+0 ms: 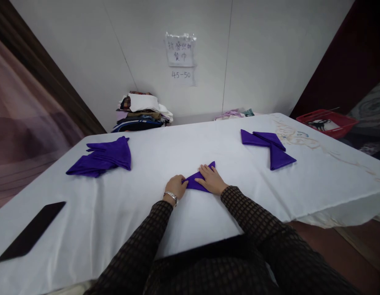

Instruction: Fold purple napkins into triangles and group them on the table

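A purple cloth napkin (195, 182), folded into a triangle, lies on the white tablecloth in front of me. My left hand (176, 187) pinches its left corner between thumb and fingers. Across the right part of the napkin my right hand (212, 179) lies flat with its fingers stretched out, and the far tip shows beyond the fingertips. On the left side of the table is a loose heap of purple napkins (106, 157). Several folded purple napkins (269, 145) overlap on the right side.
A dark flat panel (32, 231) lies at the near left on the white tablecloth (131, 229). Behind the table are a stack of folded clothes (142, 112) and a lilac cloth (231, 114). A red basket (328, 123) stands beyond the right edge. A handwritten sign (180, 53) hangs on the wall.
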Action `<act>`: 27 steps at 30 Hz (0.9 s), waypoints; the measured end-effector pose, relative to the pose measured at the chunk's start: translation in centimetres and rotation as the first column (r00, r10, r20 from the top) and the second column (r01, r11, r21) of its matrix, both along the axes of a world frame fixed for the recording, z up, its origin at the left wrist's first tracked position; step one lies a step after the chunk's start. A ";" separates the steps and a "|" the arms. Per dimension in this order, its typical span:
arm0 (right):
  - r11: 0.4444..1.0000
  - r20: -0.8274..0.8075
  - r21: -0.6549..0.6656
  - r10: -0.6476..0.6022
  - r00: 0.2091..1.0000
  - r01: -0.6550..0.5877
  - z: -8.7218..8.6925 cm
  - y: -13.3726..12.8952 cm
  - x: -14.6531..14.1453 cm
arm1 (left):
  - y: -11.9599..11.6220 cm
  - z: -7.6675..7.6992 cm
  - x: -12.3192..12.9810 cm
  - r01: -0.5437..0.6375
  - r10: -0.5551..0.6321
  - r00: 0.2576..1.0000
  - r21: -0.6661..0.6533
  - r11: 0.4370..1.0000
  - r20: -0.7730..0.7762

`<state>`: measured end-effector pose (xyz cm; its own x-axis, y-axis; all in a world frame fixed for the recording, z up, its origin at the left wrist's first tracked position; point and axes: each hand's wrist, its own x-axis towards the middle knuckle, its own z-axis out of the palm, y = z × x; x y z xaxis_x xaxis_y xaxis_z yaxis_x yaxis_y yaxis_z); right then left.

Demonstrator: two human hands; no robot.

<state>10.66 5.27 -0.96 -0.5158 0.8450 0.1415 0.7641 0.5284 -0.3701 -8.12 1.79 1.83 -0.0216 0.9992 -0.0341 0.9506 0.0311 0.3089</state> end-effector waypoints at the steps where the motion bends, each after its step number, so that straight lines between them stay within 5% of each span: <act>1: 1.000 0.004 -0.001 0.020 1.000 -0.020 0.1 -0.1 0.0 | -0.2 0.1 -0.1 -0.005 0.006 1.000 -0.018 1.000 0.008; 11: 0.951 0.050 -0.002 0.308 0.950 -0.308 0.6 -2.3 -0.2 | -5.7 0.5 -1.6 0.021 -0.021 1.000 -0.101 0.995 0.008; 21: 0.956 0.029 -0.029 0.294 0.955 -0.293 0.9 -2.4 -0.2 | -5.8 -0.7 -0.6 -0.004 -0.002 0.993 0.049 0.999 0.122; 27: 0.954 0.020 -0.031 0.299 0.954 -0.298 0.9 -2.4 -0.3 | -5.0 0.3 -0.7 0.034 -0.031 0.997 -0.034 0.999 0.067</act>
